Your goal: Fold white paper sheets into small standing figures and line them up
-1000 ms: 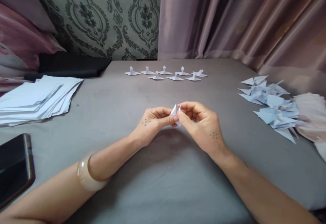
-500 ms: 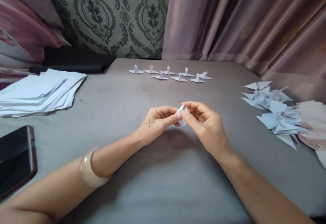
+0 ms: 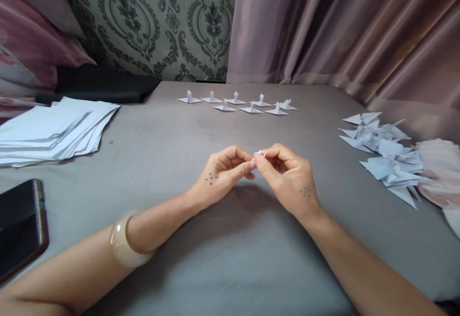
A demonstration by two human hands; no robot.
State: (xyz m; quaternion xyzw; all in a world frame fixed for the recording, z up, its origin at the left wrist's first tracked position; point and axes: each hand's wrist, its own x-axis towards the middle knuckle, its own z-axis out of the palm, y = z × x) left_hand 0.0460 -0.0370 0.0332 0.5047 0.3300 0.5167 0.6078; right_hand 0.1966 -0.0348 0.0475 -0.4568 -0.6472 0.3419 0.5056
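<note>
Between my fingertips is a small piece of folded white paper (image 3: 260,152), mostly covered by the fingers; only its tips show. My left hand (image 3: 225,170) pinches it from the left with thumb and fingers. From the other side, my right hand (image 3: 287,177) grips it with thumb and forefinger, the two thumbs almost meeting. Both hands are held above the grey surface (image 3: 215,249), with a shadow beneath. Beyond them stand several small folded paper pieces (image 3: 251,108) with flat pointed wings and an upright middle, in two rows.
A stack of white paper sheets (image 3: 46,131) lies at left, with a black phone (image 3: 22,230) nearer me. Black cloth (image 3: 104,84) is behind the sheets. On the right are heaped folded paper shapes (image 3: 390,158) beside pale fabric (image 3: 440,172). A curtain (image 3: 305,24) hangs behind.
The folded paper now shows less between my hands, my right fingers having closed further over it. My right hand has shifted slightly left. The whole view has moved a little.
</note>
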